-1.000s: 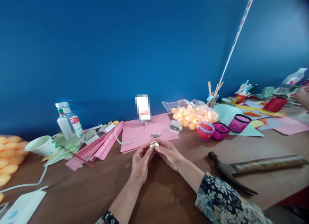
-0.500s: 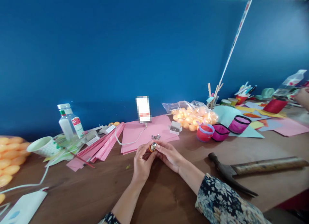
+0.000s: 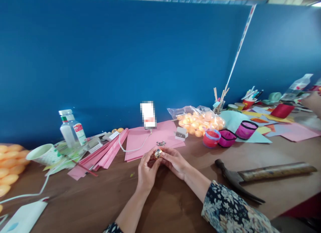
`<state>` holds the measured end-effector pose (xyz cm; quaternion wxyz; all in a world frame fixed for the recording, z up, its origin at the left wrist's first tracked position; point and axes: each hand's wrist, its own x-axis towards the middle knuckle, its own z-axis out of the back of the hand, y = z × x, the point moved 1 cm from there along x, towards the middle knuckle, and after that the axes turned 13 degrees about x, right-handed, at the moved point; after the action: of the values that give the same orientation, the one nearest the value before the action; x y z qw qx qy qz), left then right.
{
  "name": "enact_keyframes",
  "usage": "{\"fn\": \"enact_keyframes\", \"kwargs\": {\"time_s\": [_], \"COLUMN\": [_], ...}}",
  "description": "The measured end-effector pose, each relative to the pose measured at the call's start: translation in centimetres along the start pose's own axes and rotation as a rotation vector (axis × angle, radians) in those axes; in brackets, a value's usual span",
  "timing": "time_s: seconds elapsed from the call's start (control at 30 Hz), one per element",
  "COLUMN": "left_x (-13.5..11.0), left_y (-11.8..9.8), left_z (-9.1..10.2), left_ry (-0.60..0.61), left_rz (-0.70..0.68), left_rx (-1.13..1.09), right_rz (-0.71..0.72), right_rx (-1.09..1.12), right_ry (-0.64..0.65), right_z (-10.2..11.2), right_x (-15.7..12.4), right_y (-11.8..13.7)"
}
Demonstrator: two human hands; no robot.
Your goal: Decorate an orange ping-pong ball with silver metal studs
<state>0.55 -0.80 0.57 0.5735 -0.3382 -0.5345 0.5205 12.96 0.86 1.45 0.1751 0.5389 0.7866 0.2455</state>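
A small round ball point(image 3: 157, 154) with a shiny silver and gold surface is between my two hands, just above the table. My left hand point(image 3: 146, 171) grips it from the left with bent fingers. From the other side, my right hand point(image 3: 177, 163) has its thumb and fingers closed on the same ball, the thumb pressing near its shiny face. Fingers cover part of the ball. Just beyond it, a little heap of shiny metal pieces point(image 3: 161, 143) lies on pink paper sheets point(image 3: 136, 139). A small open grey box point(image 3: 181, 134) stands on the paper's right side.
A hammer point(image 3: 276, 172) lies to the right. Behind are a bag of orange balls point(image 3: 193, 122), a red cup point(image 3: 211, 139) and pink-purple fabric rings point(image 3: 247, 129). At left are a glass bottle point(image 3: 70, 129), a tilted paper cup point(image 3: 41, 154) and pink strips point(image 3: 110, 152). Another person's hand point(image 3: 312, 101) shows far right.
The ball has turned slightly in my fingers, with more of its shiny face toward me. Both hands keep their grip. The whole view has shifted a little.
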Motion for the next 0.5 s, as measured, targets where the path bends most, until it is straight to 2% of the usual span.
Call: {"fn": "enact_keyframes", "kwargs": {"time_s": [0.27, 0.5], "left_x": [0.01, -0.08], "left_y": [-0.32, 0.23], "left_z": [0.11, 0.04], "left_ry": [0.0, 0.014], "left_rz": [-0.09, 0.076], "left_rx": [0.113, -0.06], "right_rz": [-0.001, 0.002], "right_rx": [-0.018, -0.001], "right_ry": [0.042, -0.027], "right_z": [-0.2, 0.44], "right_x": [-0.11, 0.29], "right_y": [0.05, 0.15]}}
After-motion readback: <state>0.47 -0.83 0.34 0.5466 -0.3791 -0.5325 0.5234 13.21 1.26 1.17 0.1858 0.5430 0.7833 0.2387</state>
